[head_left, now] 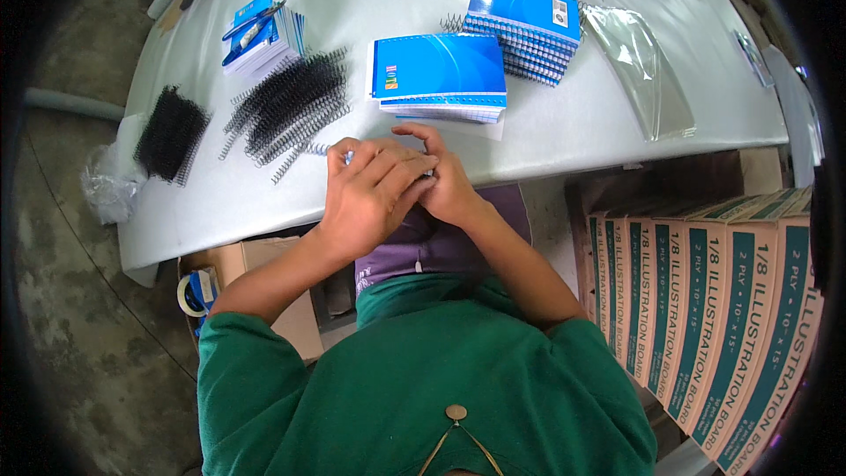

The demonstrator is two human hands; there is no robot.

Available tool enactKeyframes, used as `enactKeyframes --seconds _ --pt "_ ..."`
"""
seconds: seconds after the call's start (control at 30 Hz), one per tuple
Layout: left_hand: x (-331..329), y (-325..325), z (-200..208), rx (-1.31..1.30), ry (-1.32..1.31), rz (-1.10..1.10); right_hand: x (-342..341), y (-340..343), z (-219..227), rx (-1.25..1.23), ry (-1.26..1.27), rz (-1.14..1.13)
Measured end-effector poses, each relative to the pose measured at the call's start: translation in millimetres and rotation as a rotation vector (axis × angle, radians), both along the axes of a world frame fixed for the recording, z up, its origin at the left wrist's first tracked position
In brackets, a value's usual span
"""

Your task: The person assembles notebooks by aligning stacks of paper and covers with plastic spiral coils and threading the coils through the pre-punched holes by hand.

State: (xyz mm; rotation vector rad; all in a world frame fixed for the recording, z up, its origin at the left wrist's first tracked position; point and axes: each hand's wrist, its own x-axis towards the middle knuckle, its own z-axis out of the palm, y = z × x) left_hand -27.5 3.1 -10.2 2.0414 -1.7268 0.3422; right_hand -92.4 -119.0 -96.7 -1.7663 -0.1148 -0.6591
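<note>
At the table's near edge my left hand (370, 189) and my right hand (454, 189) come together, fingers closed around a small notebook. Only slivers of white and blue show between the fingers; the rest of it is hidden. A wire coil (313, 149) sticks out to the left of my left hand, apparently along the notebook's edge. Just beyond my hands lies a stack of blue-covered notebooks (438, 66) with punched holes and no coil showing. To the left, a heap of loose black spiral coils (291, 106) spreads over the table.
Coil-bound blue notebooks (524, 13) are piled at the far right, beside a clear plastic sheet (639, 70). More black coils (172, 135) lie at the left edge. A blue pen (247, 42) rests on another notebook stack (267, 46). Cardboard boxes (705, 317) stand right of me.
</note>
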Motion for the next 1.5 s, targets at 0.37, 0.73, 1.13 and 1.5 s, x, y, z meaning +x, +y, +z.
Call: enactKeyframes --seconds 0.37,0.73,1.13,1.5 --pt "7 -6 33 0.226 0.149 -0.002 -5 3 14 0.296 -0.004 0.117" --pt "11 -17 61 0.138 0.185 -0.036 -14 6 30 0.292 0.061 0.028" --pt "34 -100 136 -0.176 -0.049 -0.087 -38 -108 140 -0.173 -0.482 -0.553" --pt "82 -164 24 -0.023 0.331 0.04 -22 -179 38 0.057 -0.147 -0.743"
